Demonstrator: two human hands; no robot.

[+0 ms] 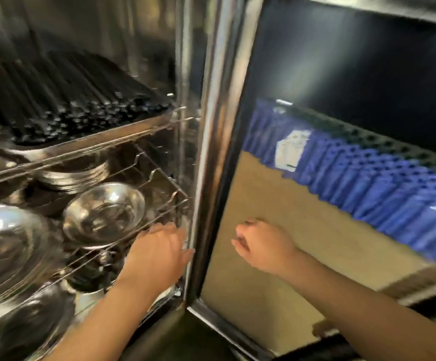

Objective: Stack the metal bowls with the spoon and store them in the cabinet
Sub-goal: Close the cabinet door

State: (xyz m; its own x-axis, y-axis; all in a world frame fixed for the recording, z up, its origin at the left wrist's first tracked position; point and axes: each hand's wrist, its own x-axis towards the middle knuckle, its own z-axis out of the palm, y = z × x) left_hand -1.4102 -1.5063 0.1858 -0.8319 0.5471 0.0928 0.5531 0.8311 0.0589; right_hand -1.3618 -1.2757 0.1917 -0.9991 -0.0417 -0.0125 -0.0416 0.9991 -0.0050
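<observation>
The steel cabinet [185,74] stands open on the left. On its middle wire shelf [159,175] sit a metal bowl [105,212] and a larger metal bowl [8,246] at the left, with a stack of metal bowls [76,175] behind them. My left hand [159,254] reaches in at the front right corner of that shelf, fingers spread on the wire rim, holding nothing I can see. My right hand [261,243] is loosely curled in front of the open glass door [316,204]. No spoon shows.
A tray of dark chopsticks [63,105] fills the upper shelf. More dark and metal dishes [29,324] lie on the lowest shelf. The door's glass reflects blue cloth and a tan surface. The whole frame is motion-blurred.
</observation>
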